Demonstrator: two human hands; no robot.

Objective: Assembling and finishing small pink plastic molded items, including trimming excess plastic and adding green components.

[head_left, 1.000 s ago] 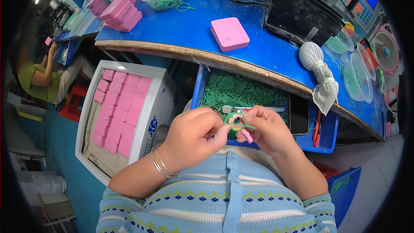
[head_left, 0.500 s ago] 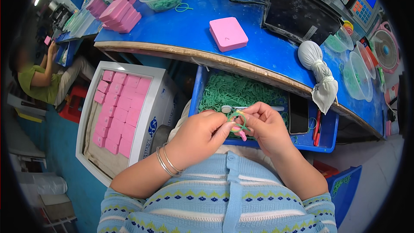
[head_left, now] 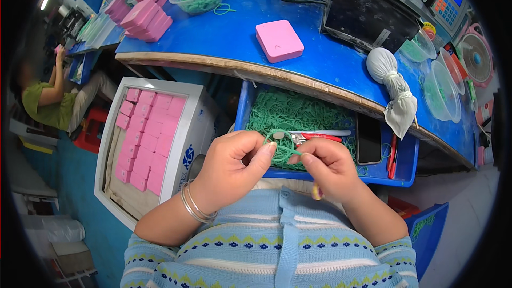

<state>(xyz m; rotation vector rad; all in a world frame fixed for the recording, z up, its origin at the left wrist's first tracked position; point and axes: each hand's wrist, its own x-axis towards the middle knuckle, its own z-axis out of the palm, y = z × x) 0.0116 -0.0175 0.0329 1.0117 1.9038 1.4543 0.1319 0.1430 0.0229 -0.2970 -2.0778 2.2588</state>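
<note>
My left hand (head_left: 234,162) pinches a green cord loop (head_left: 285,149) between thumb and forefinger. The other end of it is gripped by my right hand (head_left: 332,168), so the cord stretches between the two above the open blue drawer (head_left: 240,114). A small pink and yellow piece (head_left: 317,191) shows below my right palm; its kind is unclear. Under the hands, a heap of green cord loops (head_left: 298,109) fills much of the drawer. Red-handled pliers (head_left: 320,137) and a white, slender tool (head_left: 336,133) lie there, near a small grey disc (head_left: 279,135).
A phone (head_left: 368,138) and a red pen (head_left: 393,160) occupy the drawer's right side. Pink pads (head_left: 279,41) sit on the blue table (head_left: 224,42), near a tied white cloth bag (head_left: 392,82). To the left stands a box of pink blocks (head_left: 149,138). A person (head_left: 50,98) sits far left.
My hands have moved apart, stretching the green cord between them. The pink piece has shifted from between my fingers to below my right palm, uncovering the red-handled pliers.
</note>
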